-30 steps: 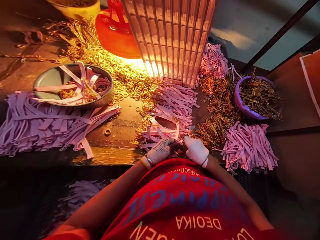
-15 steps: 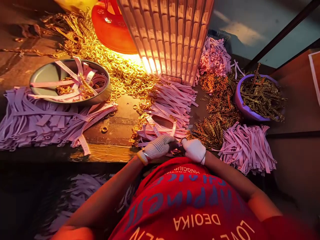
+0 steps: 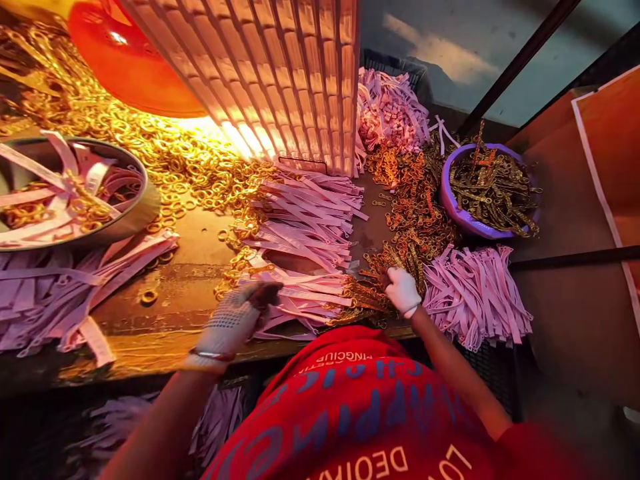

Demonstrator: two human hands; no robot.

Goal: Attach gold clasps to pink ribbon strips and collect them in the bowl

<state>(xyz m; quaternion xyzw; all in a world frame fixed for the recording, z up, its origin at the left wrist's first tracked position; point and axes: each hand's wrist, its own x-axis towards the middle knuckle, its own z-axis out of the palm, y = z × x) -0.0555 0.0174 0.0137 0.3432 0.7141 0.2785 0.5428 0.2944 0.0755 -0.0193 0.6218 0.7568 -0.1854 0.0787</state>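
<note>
My left hand (image 3: 237, 317), in a dotted glove with bare dark fingertips, is at the left ends of a spread of pink straps (image 3: 300, 290). Its fingers are curled together, and what they hold, if anything, is hidden. Small gold rings (image 3: 235, 267) lie just beyond it. Over a heap of short brass-coloured chain pieces (image 3: 400, 250), my right hand (image 3: 401, 291) in a white glove has its fingertips pressed together among the chains; I cannot make out what is between them. A bundle of pink straps (image 3: 475, 293) lies right of that hand.
A metal bowl (image 3: 150, 200) of straps and gold pieces stands at left on more straps. A purple basin (image 3: 455, 207) of chains stands at right. At the back are a lit red lamp (image 3: 130, 67), a ribbed panel (image 3: 280, 80) and a strap pile (image 3: 393, 110).
My hands, close together in front of my shirt before, have moved apart: the left to the strap ends, the right to the chain heap. The view has shifted, so the scene sits further left.
</note>
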